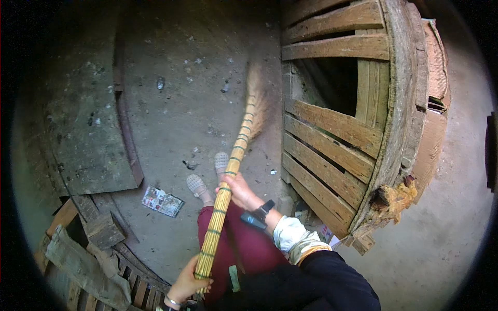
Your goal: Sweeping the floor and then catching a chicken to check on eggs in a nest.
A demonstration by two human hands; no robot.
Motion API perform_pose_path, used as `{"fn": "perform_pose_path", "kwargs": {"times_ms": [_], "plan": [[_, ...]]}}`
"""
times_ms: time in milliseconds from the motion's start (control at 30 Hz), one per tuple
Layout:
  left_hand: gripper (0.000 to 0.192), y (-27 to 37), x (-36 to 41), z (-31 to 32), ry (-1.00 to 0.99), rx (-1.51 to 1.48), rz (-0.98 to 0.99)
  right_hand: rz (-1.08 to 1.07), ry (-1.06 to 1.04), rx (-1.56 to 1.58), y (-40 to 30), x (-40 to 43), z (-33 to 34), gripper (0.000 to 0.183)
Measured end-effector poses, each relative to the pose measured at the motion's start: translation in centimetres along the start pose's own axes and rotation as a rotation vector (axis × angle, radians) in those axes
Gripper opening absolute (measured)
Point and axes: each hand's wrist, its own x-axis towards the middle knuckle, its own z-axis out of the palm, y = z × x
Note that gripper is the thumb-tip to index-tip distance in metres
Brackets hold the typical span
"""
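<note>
A long straw broom (pixel 222 203), its bound handle ringed with green ties, slants across my body. My left hand (pixel 189 280) grips the lower end of the handle near my lap. Higher up, about midway along the broom, my right hand (pixel 240 190) is closed round it, with a dark band and device on that wrist. The bristles (pixel 258 97) spread over the concrete floor (pixel 171 116) beside a slatted wooden crate, blurred at the far tip. Scraps of litter (pixel 225 86) and pale specks dot the floor around them.
On the right stands the slatted wooden crate (pixel 330 153), with a brown chicken (pixel 393 198) at its top corner and cardboard (pixel 432 136) behind. To the left lie a wide board (pixel 89 128), a printed box (pixel 162 201) and a wooden block (pixel 104 230). My shoes (pixel 196 184) are on the floor.
</note>
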Motion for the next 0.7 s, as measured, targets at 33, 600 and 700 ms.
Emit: {"fn": "perform_pose_path", "kwargs": {"times_ms": [33, 600, 700], "plan": [[0.07, -0.7, 0.4, -0.1, -0.008, -0.003, -0.018, -0.011, -0.013, -0.099, -0.4, -0.8, 1.0, 0.03], [0.063, 3.0, -7.3, 4.9, 0.539, 0.751, 0.031, 0.294, -0.372, 0.192, -1.5, -6.5, 2.9, 0.012], [0.026, 5.1, -11.4, 7.6, 0.705, 0.384, 0.007, 0.402, -0.477, 0.252, -1.3, -8.7, 4.5, 0.012]]}}
